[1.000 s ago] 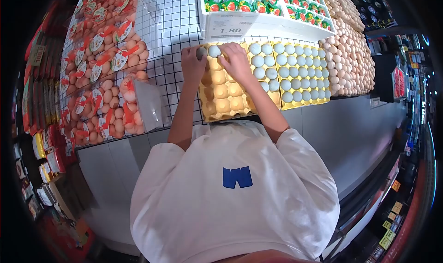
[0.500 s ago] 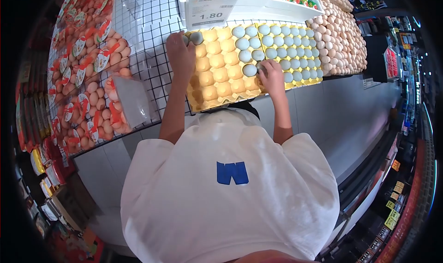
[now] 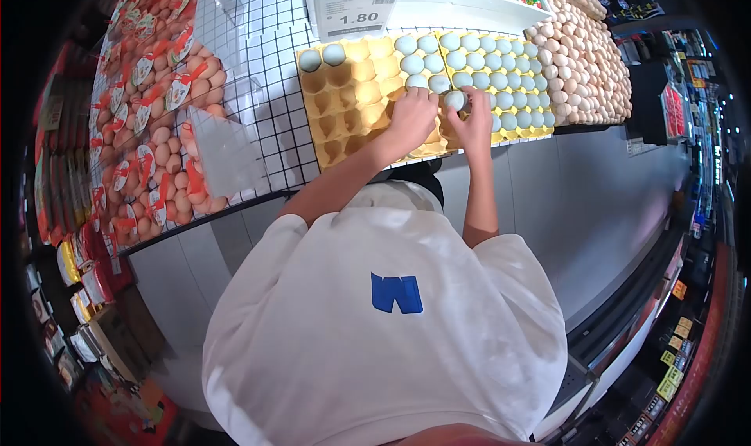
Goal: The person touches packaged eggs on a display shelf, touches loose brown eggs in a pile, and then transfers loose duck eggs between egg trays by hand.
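Observation:
A yellow egg tray (image 3: 332,125) has two pale blue-green eggs (image 3: 333,54) in its far left corner and several more toward its right side. My left hand (image 3: 412,117) is over the middle of the tray, its fingers curled down at the near end of the right-hand eggs; what it grips is hidden. My right hand (image 3: 474,117) holds a pale egg (image 3: 454,100) between thumb and fingers, at the seam with a second yellow tray. That second tray (image 3: 501,136) is filled with rows of pale blue-green eggs.
Netted brown eggs (image 3: 160,137) lie at the left behind clear plastic dividers (image 3: 227,152). A price sign (image 3: 358,12) stands behind the tray, before a white box (image 3: 438,6) of green-and-red packets. Brown eggs (image 3: 587,70) are piled at the right.
My left hand has moved right from the two far-left eggs to the tray's middle. My right hand has lifted an egg from near the tray's near edge. The view has shifted slightly.

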Motion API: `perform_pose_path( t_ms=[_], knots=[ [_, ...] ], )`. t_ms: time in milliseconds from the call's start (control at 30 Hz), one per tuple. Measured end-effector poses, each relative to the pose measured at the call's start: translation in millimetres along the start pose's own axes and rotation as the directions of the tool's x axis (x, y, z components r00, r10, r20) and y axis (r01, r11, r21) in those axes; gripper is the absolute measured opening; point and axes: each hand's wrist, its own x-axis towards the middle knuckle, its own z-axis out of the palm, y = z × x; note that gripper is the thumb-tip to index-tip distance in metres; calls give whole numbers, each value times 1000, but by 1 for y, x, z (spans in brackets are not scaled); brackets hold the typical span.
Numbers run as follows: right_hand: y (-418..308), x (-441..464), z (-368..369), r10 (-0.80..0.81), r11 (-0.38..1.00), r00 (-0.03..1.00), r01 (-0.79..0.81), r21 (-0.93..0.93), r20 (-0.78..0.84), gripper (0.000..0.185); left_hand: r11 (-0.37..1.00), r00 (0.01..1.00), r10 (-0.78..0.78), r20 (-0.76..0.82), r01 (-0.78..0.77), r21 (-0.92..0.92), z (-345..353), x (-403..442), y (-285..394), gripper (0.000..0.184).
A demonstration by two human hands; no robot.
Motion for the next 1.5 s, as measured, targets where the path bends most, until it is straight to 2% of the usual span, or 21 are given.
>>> perform_pose_path(
  t_ms=[100,167,233,267,300,367,400,467,500,600,700,900,967,1000,1067,1100,1167,1200,1333,1433,1500],
  knots=[
    [-10,16,3,-26,996,999,30,87,-45,44,995,998,-58,-16,56,-87,-15,-1,-7,32],
    [-19,31,12,-27,991,999,32,129,-39,44,950,962,-208,-175,156,-270,-46,-2,-19,36],
    [-29,47,27,-134,972,991,135,194,-18,43,896,916,-371,-153,309,-320,-71,5,-46,38],
    [-33,56,37,-171,959,985,163,232,13,42,895,891,-397,-221,322,-309,-73,10,-66,37],
    [-38,66,50,-211,939,977,199,281,12,40,897,888,-398,-229,324,-303,-69,17,-91,37],
    [-41,87,75,-260,942,961,230,245,98,39,981,856,-192,-480,155,-117,-51,25,-132,35],
    [-42,96,86,-267,939,959,238,248,92,39,982,853,-188,-487,153,-111,-48,27,-141,35],
    [-39,112,105,-335,941,922,317,115,195,38,981,921,-179,-347,195,10,-46,33,-154,35],
    [-38,118,110,-341,939,921,324,117,188,38,981,919,-175,-353,193,16,-45,34,-158,35],
    [-31,122,119,-370,885,875,435,-169,312,32,985,940,-148,-307,168,39,-38,35,-165,35],
    [-29,118,116,-461,851,840,510,-124,286,27,981,969,-179,-173,189,45,-34,35,-168,36],
    [-5,104,80,-301,952,940,306,-3,160,22,974,947,-182,-264,210,82,-31,33,-155,32],
    [7,94,59,-305,952,945,306,7,116,20,994,924,-80,-374,101,37,-41,39,-131,31],
    [12,87,48,-228,972,966,233,-26,122,20,994,926,-80,-370,99,34,-40,39,-119,31],
    [21,72,31,-123,991,978,131,-40,171,22,950,998,0,-65,-21,-312,-36,39,-94,31],
    [19,63,25,-115,991,979,124,-43,170,22,949,998,4,-60,-23,-315,-33,36,-80,31],
    [12,50,15,-71,976,955,127,-180,289,24,982,995,-22,101,40,-184,-22,34,-56,30],
    [14,47,18,-138,959,951,198,-205,276,27,997,1000,11,3,-11,-72,-16,35,-50,32],
    [20,39,25,-183,954,961,224,-198,207,28,998,999,-36,12,36,55,-3,35,-40,35],
    [23,39,26,-201,957,961,233,-170,188,29,998,998,-64,-17,64,13,-5,34,-41,38],
    [26,41,24,-202,957,962,233,-171,181,31,963,966,-186,-182,143,-229,-14,30,-45,38]
  ],
)
